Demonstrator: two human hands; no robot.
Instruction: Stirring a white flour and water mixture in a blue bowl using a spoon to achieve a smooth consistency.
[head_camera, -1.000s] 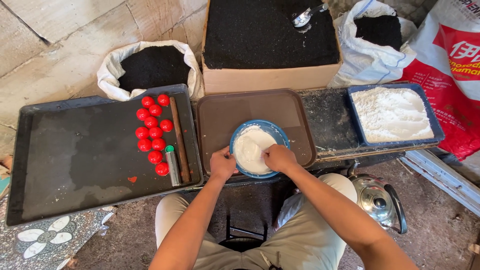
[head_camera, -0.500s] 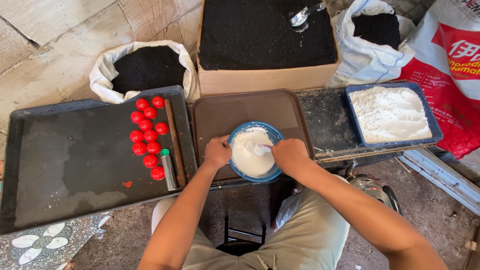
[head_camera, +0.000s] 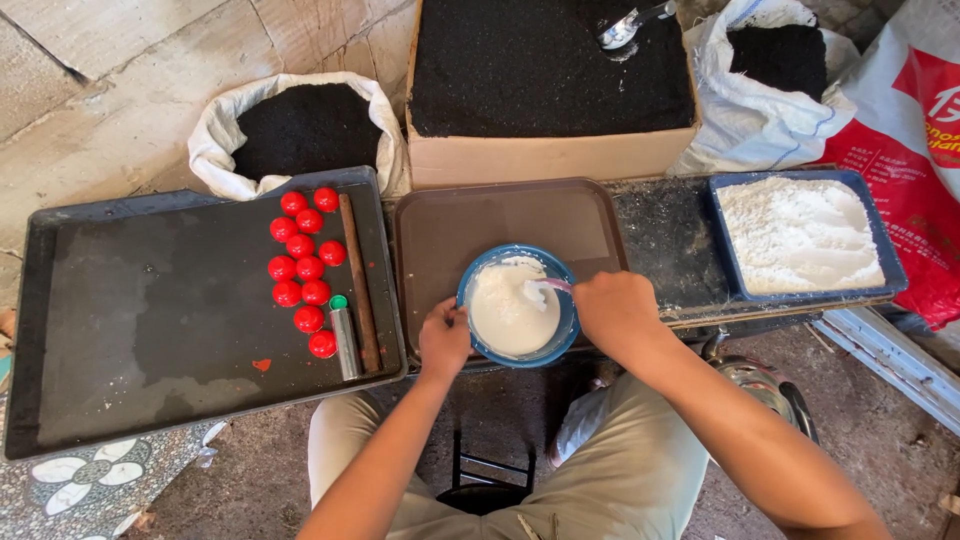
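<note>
A blue bowl (head_camera: 568, 312) of white paste sits on the near edge of a brown tray (head_camera: 470, 222). My left hand (head_camera: 445, 341) grips the bowl's left rim. My right hand (head_camera: 615, 310) is closed on a small stirring tool (head_camera: 545, 286) whose tip is sunk in the paste. Several red balls (head_camera: 300, 262) lie in a cluster on the large black tray (head_camera: 150, 320) to the left, beside a brown stick (head_camera: 357, 280) and a small metal cylinder with a green cap (head_camera: 343, 335).
A blue tray of white powder (head_camera: 798, 235) stands at the right. A cardboard box of black powder (head_camera: 545, 70) with a metal scoop (head_camera: 630, 25) is behind, flanked by two white sacks of black powder (head_camera: 300, 128) (head_camera: 775, 60). A metal kettle (head_camera: 755, 380) sits by my right knee.
My right hand has shifted slightly right and the stirring tool has moved through the paste. My left hand has slid lower along the bowl's rim. The view has drifted a little.
</note>
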